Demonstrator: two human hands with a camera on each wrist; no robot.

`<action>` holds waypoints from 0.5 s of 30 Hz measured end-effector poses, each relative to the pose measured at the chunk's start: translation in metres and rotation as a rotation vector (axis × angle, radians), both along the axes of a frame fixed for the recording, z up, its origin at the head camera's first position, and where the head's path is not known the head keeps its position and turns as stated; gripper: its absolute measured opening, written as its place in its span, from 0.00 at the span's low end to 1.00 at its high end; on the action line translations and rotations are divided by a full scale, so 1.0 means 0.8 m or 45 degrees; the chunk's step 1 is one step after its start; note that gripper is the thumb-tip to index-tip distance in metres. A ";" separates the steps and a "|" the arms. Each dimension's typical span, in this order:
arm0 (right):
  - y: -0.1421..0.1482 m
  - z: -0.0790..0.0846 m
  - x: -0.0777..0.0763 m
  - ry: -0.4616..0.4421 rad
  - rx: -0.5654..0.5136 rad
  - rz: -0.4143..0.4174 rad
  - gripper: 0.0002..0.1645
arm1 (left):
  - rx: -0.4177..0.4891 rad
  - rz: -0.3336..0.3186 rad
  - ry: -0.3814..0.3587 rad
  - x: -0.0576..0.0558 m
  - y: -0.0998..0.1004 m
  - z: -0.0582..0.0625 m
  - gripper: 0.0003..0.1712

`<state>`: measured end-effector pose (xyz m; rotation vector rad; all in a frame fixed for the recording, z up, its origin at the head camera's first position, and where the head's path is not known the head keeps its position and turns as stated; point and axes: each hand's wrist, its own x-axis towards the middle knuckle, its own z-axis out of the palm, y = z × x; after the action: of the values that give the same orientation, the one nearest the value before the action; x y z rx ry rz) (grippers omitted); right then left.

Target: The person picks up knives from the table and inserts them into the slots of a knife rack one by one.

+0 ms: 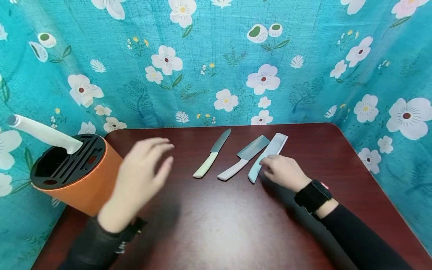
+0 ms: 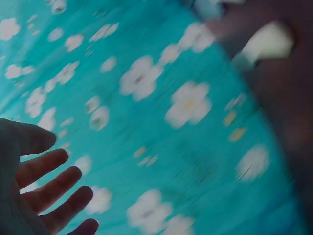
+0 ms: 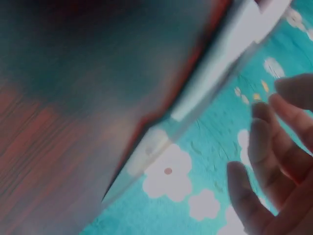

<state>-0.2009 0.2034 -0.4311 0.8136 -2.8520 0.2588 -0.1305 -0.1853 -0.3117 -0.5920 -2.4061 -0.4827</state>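
Observation:
My left hand (image 1: 140, 176) is raised beside an orange knife block (image 1: 91, 180), fingers spread and holding nothing; it is blurred. The left wrist view shows the same loose, empty fingers (image 2: 58, 181). My right hand (image 1: 285, 170) hovers at the handle of a light blue-handled knife with a pale, broad blade (image 1: 277, 142), fingertips overlapping it in the head view. In the right wrist view these fingers (image 3: 261, 142) are loosely bent, with a gap between them and the blurred knife. Left of it lie a white-handled cleaver (image 1: 253, 148) and a pale green-handled knife (image 1: 209, 161).
The block has a black slotted top (image 1: 87, 150) with a white-handled knife (image 1: 47, 135) in it, sticking out up and left. A dark red-brown table (image 1: 219, 217) bears everything. Behind and at both sides hangs a turquoise flowered curtain (image 1: 209, 48).

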 end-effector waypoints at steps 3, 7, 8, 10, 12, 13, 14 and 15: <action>-0.014 -0.009 -0.010 0.041 0.054 0.129 0.12 | -0.011 0.017 -0.174 0.001 0.018 -0.045 0.20; -0.025 -0.019 -0.018 0.160 0.126 0.272 0.15 | 0.039 0.062 -0.443 0.010 0.037 -0.086 0.24; -0.027 -0.021 -0.019 0.199 0.143 0.297 0.14 | 0.062 0.066 -0.503 0.012 0.041 -0.093 0.24; -0.032 -0.024 -0.021 0.263 0.176 0.325 0.14 | 0.114 0.066 -0.596 0.015 0.049 -0.107 0.21; -0.035 -0.026 -0.023 0.301 0.211 0.333 0.14 | 0.149 0.059 -0.664 0.016 0.056 -0.119 0.19; -0.037 -0.028 -0.023 0.309 0.227 0.332 0.14 | 0.157 0.056 -0.697 0.016 0.058 -0.125 0.19; -0.038 -0.029 -0.024 0.317 0.243 0.333 0.14 | 0.160 0.052 -0.722 0.016 0.060 -0.131 0.18; -0.039 -0.031 -0.024 0.317 0.261 0.335 0.15 | 0.160 0.051 -0.743 0.015 0.061 -0.137 0.18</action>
<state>-0.2202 0.1726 -0.4560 1.1726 -2.5645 -0.1011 -0.1185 -0.1361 -0.4209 -0.3794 -2.8935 -0.8801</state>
